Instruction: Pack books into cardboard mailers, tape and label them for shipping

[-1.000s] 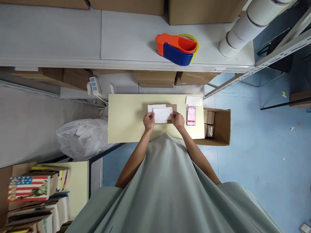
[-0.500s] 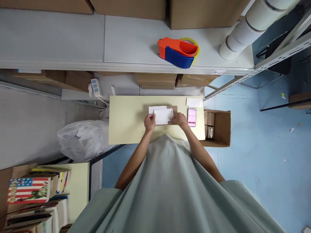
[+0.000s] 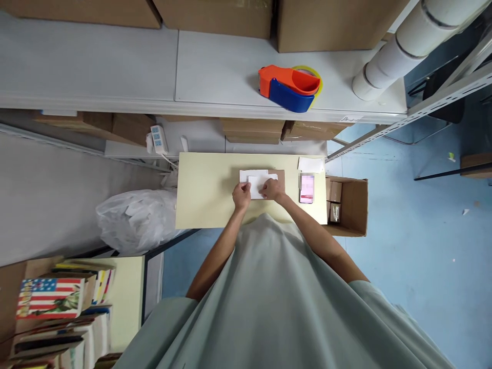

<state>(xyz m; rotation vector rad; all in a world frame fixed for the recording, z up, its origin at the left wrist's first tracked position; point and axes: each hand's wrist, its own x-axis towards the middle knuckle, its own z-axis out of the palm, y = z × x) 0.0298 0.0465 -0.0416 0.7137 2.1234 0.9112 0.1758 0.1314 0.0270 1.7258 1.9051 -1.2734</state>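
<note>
A flat brown cardboard piece [image 3: 281,180] lies on the cream table [image 3: 207,205] in front of me, with two overlapping white paper sheets on it. My left hand [image 3: 242,195] pinches the front sheet [image 3: 255,189] at its left edge. The other sheet [image 3: 250,174] shows behind it, towards the far side. My right hand [image 3: 272,189] rests over the right part of the front sheet, fingers curled down and closed; whether they pinch anything is hidden. Right of this hand lies a phone [image 3: 306,188] with a pink screen, below a white slip [image 3: 311,164].
An open carton [image 3: 353,205] with small boxes stands at the table's right. A bag of white scraps [image 3: 134,218] is on the left. Above, a shelf [image 3: 215,72] holds an orange and blue tape dispenser [image 3: 290,87] and cartons. Books [image 3: 49,297] lie lower left.
My right hand has moved left, from the cardboard's right edge onto the front sheet. My left hand keeps its pinch at the left edge. The whole view has shifted slightly.
</note>
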